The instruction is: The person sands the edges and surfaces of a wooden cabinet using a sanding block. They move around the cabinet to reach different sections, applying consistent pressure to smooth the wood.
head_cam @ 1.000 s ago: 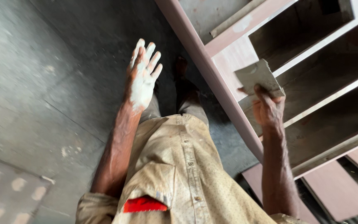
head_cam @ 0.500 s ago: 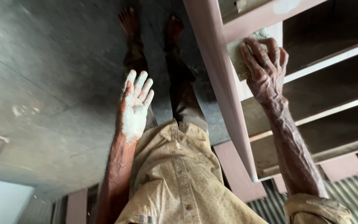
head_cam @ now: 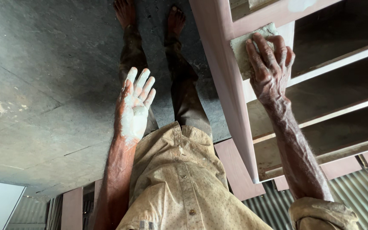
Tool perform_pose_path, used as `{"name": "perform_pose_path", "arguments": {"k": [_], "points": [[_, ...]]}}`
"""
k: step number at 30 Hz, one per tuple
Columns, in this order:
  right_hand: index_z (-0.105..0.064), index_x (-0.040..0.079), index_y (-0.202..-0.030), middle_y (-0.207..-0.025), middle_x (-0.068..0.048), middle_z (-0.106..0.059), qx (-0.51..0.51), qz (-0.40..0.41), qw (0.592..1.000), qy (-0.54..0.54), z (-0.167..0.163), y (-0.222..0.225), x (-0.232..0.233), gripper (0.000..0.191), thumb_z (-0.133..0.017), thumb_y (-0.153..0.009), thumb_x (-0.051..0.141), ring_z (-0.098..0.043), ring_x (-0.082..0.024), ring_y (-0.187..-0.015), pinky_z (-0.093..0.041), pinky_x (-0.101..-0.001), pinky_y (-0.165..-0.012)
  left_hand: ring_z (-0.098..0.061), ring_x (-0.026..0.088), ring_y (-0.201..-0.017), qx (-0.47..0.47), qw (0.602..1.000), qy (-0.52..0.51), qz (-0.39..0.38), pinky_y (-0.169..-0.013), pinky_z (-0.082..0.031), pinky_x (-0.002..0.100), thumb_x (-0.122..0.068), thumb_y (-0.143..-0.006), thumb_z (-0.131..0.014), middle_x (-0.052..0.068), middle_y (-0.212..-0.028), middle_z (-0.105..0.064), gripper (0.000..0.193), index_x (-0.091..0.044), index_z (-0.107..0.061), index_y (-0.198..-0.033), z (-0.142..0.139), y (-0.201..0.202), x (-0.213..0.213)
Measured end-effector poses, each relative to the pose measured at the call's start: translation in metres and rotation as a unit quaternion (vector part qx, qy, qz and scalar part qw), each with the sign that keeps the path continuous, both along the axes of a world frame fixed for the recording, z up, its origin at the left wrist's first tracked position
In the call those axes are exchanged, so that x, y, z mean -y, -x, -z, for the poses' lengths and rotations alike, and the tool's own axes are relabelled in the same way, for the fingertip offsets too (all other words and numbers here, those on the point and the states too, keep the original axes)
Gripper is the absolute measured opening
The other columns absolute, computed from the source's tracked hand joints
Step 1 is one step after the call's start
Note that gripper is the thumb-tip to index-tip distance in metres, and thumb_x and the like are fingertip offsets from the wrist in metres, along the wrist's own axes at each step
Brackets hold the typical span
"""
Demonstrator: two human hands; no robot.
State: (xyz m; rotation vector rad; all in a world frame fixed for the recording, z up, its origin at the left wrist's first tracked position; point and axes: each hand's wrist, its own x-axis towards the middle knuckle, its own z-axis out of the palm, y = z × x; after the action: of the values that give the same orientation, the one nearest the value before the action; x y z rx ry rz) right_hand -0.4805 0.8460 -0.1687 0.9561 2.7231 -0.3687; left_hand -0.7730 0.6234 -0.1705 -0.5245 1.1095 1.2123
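- Sanding block [head_cam: 245, 51]: right hand [head_cam: 269, 68] pressed it flat on the pink shelf frame [head_cam: 222, 85], fingers wrapped over it.
- Left hand [head_cam: 133, 108] hung open, palm caked white, holding nothing.

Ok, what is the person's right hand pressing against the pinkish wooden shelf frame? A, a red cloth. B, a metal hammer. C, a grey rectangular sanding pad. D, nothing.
C: the right hand lies flat on a grey rectangular sanding pad held against the pinkish wooden shelf frame.
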Motion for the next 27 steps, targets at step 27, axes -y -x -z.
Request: {"name": "perform_pose_path", "arguments": {"k": [27], "points": [[-0.068,0.007,-0.138,-0.151,-0.007,-0.061,-0.004,0.023,0.999,0.027,-0.020,0.005,0.006,0.040,-0.072,-0.101,0.021,-0.055,-0.032,-0.132,-0.040,-0.0526,-0.107,-0.027,0.037,-0.159,0.016,1.000,-0.012,-0.018,-0.130,-0.021,0.050,-0.052,-0.103,-0.052,0.023,-0.170,-0.028,0.087,-0.004,-0.014,-0.165,0.001,-0.001,-0.002]]}}
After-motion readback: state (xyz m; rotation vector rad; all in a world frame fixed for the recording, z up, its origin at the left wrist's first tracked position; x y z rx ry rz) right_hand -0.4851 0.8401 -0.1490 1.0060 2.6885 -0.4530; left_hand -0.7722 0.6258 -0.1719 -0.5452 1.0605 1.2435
